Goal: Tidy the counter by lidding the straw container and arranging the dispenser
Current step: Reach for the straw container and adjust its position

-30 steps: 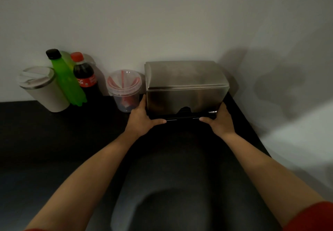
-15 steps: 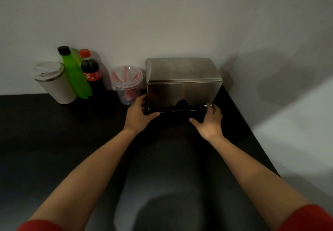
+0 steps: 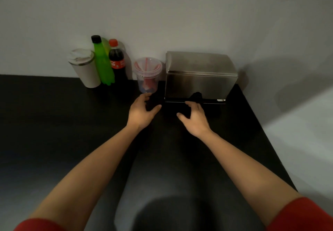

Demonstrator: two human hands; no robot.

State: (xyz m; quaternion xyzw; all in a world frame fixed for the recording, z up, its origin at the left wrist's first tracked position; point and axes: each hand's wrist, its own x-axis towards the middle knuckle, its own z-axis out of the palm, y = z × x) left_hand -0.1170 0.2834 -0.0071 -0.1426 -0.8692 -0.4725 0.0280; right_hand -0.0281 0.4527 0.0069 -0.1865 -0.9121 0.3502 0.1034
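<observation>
A stainless steel dispenser (image 3: 200,79) stands against the back wall at the right end of the black counter (image 3: 54,122). Just left of it sits a clear plastic straw container (image 3: 147,76) with a clear lid on top and red straws inside. My left hand (image 3: 142,112) hovers open in front of the container, fingers spread, touching nothing. My right hand (image 3: 194,120) is open too, just in front of the dispenser's lower front edge and apart from it.
A white tumbler with a lid (image 3: 84,68), a green bottle (image 3: 102,63) and a cola bottle (image 3: 117,61) stand in a row at the back wall, left of the container. The counter's right edge (image 3: 266,140) runs close beside the dispenser.
Both hands have let go of the dispenser's lower corners and drawn back toward me. The dispenser stays against the wall. The view has pulled back.
</observation>
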